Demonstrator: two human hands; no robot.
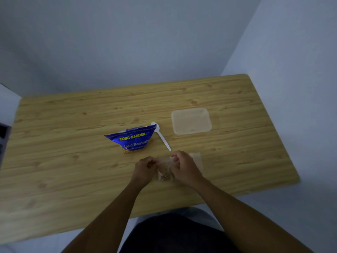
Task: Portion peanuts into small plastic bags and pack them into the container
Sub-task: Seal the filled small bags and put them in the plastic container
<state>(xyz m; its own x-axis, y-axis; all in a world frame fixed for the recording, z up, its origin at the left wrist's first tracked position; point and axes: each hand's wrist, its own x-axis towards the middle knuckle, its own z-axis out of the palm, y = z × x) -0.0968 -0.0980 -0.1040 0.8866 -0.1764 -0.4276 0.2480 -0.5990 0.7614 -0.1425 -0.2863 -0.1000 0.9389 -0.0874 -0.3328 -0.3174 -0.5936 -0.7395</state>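
At the near middle of the wooden table, directly before the person, both hands meet on a small plastic bag with a clump of peanuts settled at its bottom. The left hand pinches the bag's upper left edge with curled fingers. The right hand pinches the mouth from the other side.

The step in hand looks like closing this filled portion. To do it well, keep the mouth up and the nuts low, squeeze the air out, then work the pinch along the opening from one corner to the other so no gap is left. Whether the bag has a press strip is too blurred to tell.

From the hands, the blue Tong Garden salted peanuts packet stands at eleven o'clock. The white plastic spoon lies at twelve, its handle tip near the right hand. The translucent square container sits at one o'clock, well apart, with no portion visible inside. A flat stack of spare bags lies at three, just beside the right hand.
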